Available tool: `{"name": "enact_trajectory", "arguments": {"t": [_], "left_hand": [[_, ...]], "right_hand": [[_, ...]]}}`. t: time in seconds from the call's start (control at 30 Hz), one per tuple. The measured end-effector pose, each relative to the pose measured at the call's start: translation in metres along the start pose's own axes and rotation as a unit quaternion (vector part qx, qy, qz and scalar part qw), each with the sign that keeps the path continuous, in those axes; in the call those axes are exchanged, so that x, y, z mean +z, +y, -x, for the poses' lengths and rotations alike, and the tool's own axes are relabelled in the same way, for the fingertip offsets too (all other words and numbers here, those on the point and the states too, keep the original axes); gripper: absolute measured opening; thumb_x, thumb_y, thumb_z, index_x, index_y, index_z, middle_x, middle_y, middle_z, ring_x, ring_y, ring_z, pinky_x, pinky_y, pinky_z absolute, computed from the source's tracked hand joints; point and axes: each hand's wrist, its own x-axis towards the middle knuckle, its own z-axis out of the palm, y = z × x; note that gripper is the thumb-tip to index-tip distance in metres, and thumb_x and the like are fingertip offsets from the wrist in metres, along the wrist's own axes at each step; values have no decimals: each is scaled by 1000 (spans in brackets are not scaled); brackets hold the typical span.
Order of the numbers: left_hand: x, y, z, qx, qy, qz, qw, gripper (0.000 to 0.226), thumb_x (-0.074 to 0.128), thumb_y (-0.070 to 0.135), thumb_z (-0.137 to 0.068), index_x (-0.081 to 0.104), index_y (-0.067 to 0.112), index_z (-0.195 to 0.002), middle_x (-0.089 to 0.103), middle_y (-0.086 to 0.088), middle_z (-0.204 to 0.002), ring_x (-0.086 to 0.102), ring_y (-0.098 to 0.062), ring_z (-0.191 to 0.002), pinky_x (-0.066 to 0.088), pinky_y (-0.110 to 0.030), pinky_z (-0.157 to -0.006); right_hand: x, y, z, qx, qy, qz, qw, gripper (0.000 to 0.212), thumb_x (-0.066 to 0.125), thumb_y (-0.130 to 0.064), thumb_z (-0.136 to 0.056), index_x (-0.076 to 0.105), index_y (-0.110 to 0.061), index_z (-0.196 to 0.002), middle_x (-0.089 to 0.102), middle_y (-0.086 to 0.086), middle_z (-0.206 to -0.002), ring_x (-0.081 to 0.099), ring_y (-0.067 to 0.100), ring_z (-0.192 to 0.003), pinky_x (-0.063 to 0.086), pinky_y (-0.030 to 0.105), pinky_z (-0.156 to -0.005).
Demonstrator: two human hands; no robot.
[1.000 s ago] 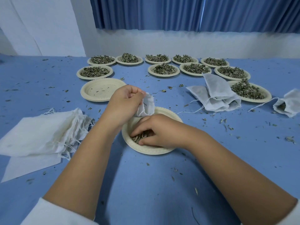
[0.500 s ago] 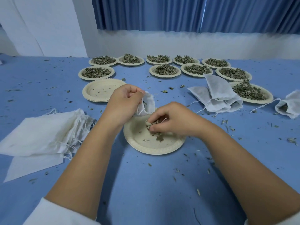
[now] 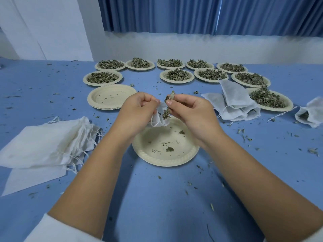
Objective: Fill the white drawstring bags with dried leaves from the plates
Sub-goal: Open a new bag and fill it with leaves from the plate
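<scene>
— How far along?
— On the left a stack of empty bags (image 3: 43, 142) waits. The left hand (image 3: 138, 110) pinches an open drawstring bag (image 3: 158, 118) over the near plate (image 3: 185, 151), which is nearly bare. The right hand (image 3: 190, 112) pinches dried leaves (image 3: 167, 103) at its mouth.
— What remains?
— A few seemingly filled bags (image 3: 234, 102) lie on the right, and about ten far plates (image 3: 161, 76) are heaped.

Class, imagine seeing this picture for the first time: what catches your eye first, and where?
At the centre, the left hand holds a white bag while the right hand pinches dried leaves over a nearly bare plate. Behind them, leaf-heaped plates line the blue table; flat bags lie stacked at left.
</scene>
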Motion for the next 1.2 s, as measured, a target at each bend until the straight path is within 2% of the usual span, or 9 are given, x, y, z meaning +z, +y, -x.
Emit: {"name": "enact_trajectory", "arguments": {"t": [0.13, 0.33, 0.43, 0.57, 0.77, 0.9, 1.0, 1.1, 1.2], "left_hand": [[3, 3, 3, -5, -9, 16, 1000, 13, 56, 12, -96, 61, 14, -84, 55, -5, -64, 39, 1, -32, 30, -9, -36], [1, 5, 3, -16, 8, 34, 999, 20, 54, 8, -96, 57, 13, -77, 44, 13, -39, 34, 0, -29, 28, -9, -34], [1, 5, 4, -15, 10, 34, 999, 23, 53, 7, -96, 56, 13, -74, 43, 14, -37, 35, 0, -29, 29, -8, -35], [1, 4, 4, -5, 4, 20, 1000, 18, 56, 9, -95, 59, 14, -78, 50, 16, -42, 42, 2, -31, 32, -8, -36], [7, -6, 0, 10, 4, -42, 999, 10, 59, 15, -93, 64, 17, -85, 61, 13, -54, 56, -1, -50, 55, -29, -67], [7, -7, 0, 22, -11, -51, 998, 8, 57, 14, -92, 63, 14, -87, 64, 8, -52, 57, 0, -49, 49, -29, -65], [9, -7, 3, 22, -44, -59, 997, 7, 57, 16, -92, 63, 13, -89, 66, 4, -53, 60, -3, -54, 51, -32, -69], [10, -9, 0, 16, -24, -72, 997, 7, 59, 19, -92, 64, 17, -87, 65, 9, -55, 60, -7, -59, 52, -36, -74], [7, -9, -4, 8, 10, -58, 998, 9, 61, 20, -92, 65, 18, -84, 61, 12, -55, 56, -2, -51, 50, -28, -63]], "right_hand": [[5, 4, 3, -6, 6, -13, 1000, 22, 75, -6, -84, 72, -2, -105, 76, 9, -93, 71, 14, -82, 58, 25, -82], [9, 6, 7, -103, 8, 205, 973, 13, 76, -7, -81, 77, -12, -93, 74, -2, -91, 66, 7, -82, 55, 26, -81], [9, 7, 9, -154, 7, 266, 951, 14, 76, -6, -80, 77, -13, -92, 67, -9, -87, 64, 4, -83, 54, 20, -78], [6, 10, 7, -188, 0, 362, 913, 15, 74, -8, -81, 78, -9, -96, 67, 0, -89, 64, 12, -83, 53, 29, -80], [3, 7, 6, -233, -31, 449, 862, 16, 71, -11, -84, 77, -9, -99, 66, 7, -92, 62, 20, -85, 49, 34, -78], [6, 5, 8, -250, -62, 501, 826, 14, 68, -15, -88, 77, -8, -94, 61, 8, -88, 57, 22, -82, 44, 32, -70], [5, 6, 7, -191, -85, 554, 806, 17, 66, -19, -88, 76, -10, -98, 61, 8, -94, 57, 23, -87, 45, 36, -75], [6, 5, 9, -132, -78, 476, 866, 16, 71, -22, -84, 77, -14, -96, 68, 5, -87, 61, 20, -84, 46, 28, -73], [4, -1, 9, -59, -61, 306, 948, 18, 75, -15, -81, 78, -17, -99, 76, -2, -86, 70, 9, -83, 50, 20, -73]]}}
